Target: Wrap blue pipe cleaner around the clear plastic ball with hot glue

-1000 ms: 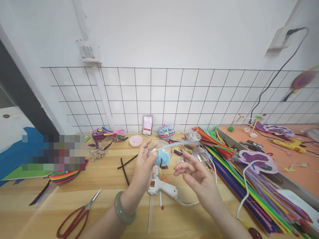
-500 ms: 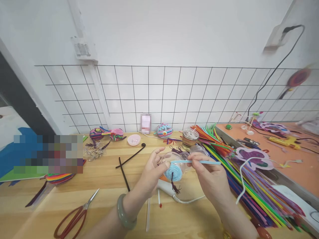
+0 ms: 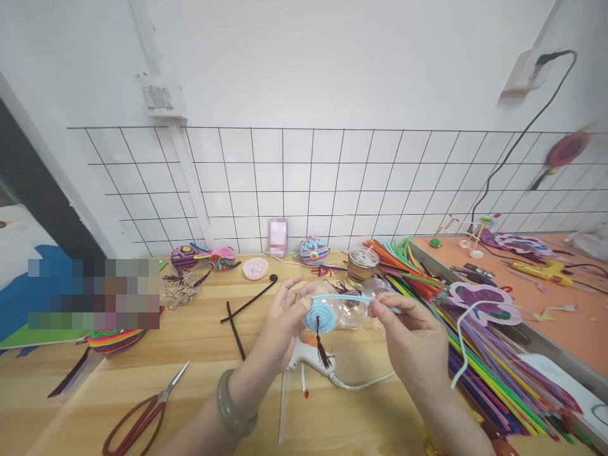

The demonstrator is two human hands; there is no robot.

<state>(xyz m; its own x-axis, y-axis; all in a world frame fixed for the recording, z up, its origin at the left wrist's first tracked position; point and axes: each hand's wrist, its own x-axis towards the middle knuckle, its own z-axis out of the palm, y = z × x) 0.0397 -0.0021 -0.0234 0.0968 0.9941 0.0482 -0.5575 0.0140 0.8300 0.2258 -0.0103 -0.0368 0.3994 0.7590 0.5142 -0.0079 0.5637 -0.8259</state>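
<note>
My left hand (image 3: 284, 320) is closed on a light-blue pipe cleaner coil (image 3: 320, 315), thumb pressed at its upper left edge. Whether the left fingers also hold a clear plastic shell behind it, I cannot tell. A dark tassel (image 3: 323, 351) hangs from the coil's middle. The loose strand of the pipe cleaner (image 3: 346, 296) stretches to the right in a slight arch, and my right hand (image 3: 413, 329) pinches it near its end. Clear plastic balls (image 3: 352, 311) lie just behind, between the hands. Below the coil, a white glue gun (image 3: 311, 362) rests on the wooden table.
Red-handled scissors (image 3: 147, 411) lie at the front left. Black pipe cleaners (image 3: 235, 329) lie left of my hands. A pink dish (image 3: 255, 268), a yarn-striped ball (image 3: 313, 251) and a glass jar (image 3: 363, 265) stand at the back. Many-coloured pipe cleaners (image 3: 494, 373) spread along the right, crossed by a white cable (image 3: 463, 342).
My right hand has moved right and slid toward the strand's end. The coil has shifted slightly left and up, and the strand now bends in an arch. More of the glue gun shows.
</note>
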